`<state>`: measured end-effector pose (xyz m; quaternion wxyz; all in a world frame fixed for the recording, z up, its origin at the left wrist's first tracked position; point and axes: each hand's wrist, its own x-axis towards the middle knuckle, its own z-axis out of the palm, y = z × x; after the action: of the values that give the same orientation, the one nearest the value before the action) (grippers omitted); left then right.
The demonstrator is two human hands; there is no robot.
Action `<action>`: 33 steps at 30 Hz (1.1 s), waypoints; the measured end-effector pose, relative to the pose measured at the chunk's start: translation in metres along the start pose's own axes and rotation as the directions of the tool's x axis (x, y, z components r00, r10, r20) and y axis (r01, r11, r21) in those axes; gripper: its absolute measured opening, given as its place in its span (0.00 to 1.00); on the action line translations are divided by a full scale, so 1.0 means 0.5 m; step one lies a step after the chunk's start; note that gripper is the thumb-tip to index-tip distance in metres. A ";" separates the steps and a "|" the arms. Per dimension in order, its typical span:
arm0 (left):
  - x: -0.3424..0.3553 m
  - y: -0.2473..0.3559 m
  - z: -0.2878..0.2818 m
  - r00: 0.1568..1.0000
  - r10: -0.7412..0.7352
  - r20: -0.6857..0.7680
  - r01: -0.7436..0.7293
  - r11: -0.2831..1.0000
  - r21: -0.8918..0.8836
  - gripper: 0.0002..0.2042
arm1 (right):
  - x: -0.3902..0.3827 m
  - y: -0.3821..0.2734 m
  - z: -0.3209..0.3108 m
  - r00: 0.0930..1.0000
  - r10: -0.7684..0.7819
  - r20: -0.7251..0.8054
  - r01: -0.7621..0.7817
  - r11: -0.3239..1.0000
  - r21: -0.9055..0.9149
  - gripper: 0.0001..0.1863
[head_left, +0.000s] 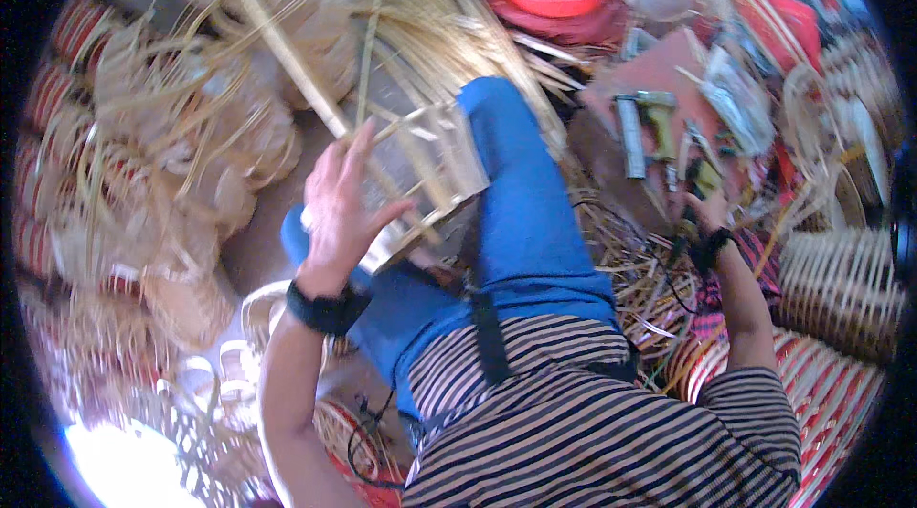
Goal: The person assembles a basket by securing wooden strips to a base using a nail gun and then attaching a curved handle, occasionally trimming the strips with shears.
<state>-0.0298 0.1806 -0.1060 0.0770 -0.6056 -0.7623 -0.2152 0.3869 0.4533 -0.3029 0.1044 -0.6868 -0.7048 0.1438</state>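
A small open-sided basket of pale bamboo strips (441,162) rests tilted across my lap, against my raised knee. My left hand (342,202) grips its left side, with the thumb over the near edge and the fingers along the far one. A long bamboo strip (277,40) runs from beside those fingers toward the far left. Over to the right, my right hand (709,214) is down among hand tools, its fingers curled at a dark object that I cannot make out. Just beyond it lie a tool with a yellowish handle (659,116) and a silvery cylinder-like piece (629,136).
Pale woven baskets (181,164) crowd the left side. A red basin (554,4) holding short strips stands at the far side, near a spread of bamboo strips (430,26). Strip scraps (640,298) and a red-and-white striped basket (812,403) lie to my right.
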 end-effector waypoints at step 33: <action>0.010 0.047 0.034 0.995 -0.091 -0.035 0.092 0.995 0.026 0.46 | -0.323 -0.445 -0.190 0.369 -0.909 0.194 0.529 0.377 0.760 0.12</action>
<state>-0.0059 0.1963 -0.1139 0.0882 -0.5651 -0.7907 -0.2182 0.2166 0.2945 -0.1286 0.1372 -0.1221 -0.8518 0.4906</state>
